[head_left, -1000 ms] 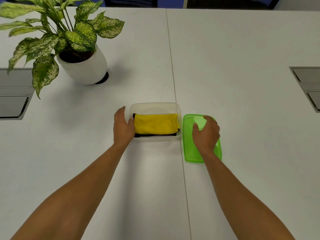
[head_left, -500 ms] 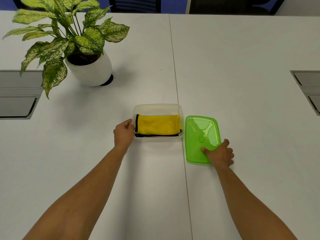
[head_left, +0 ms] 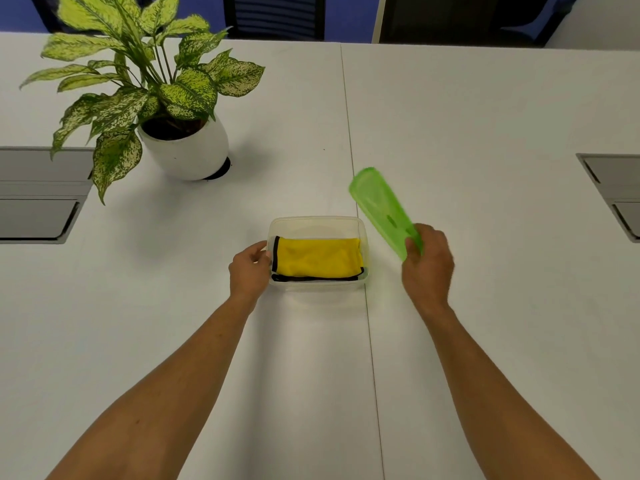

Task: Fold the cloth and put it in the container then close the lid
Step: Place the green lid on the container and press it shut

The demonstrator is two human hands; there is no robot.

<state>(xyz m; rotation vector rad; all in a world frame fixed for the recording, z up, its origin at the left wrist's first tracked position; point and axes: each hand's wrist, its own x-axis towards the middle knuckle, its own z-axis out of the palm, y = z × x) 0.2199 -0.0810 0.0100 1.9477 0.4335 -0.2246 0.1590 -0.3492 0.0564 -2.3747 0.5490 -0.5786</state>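
Observation:
A clear plastic container [head_left: 317,224] stands on the white table in front of me. Inside it lies a folded yellow cloth [head_left: 317,259] with black trim. My left hand [head_left: 248,270] grips the container's left rim. To the right of the container, my right hand [head_left: 427,266] holds the green lid [head_left: 381,206] by its near edge. The lid is off the table and tilted steeply, its far end pointing up and away. The container's top is uncovered.
A potted plant [head_left: 183,150] in a white pot stands at the back left. Grey recessed cable boxes sit at the left edge [head_left: 38,195] and the right edge [head_left: 613,188]. A seam [head_left: 360,237] runs down the table's middle. Chairs stand beyond the far edge.
My right hand slid from the lid's top to its near edge, gripped it and lifted it off the table, tilting it up. My left hand shifted slightly at the container's left rim.

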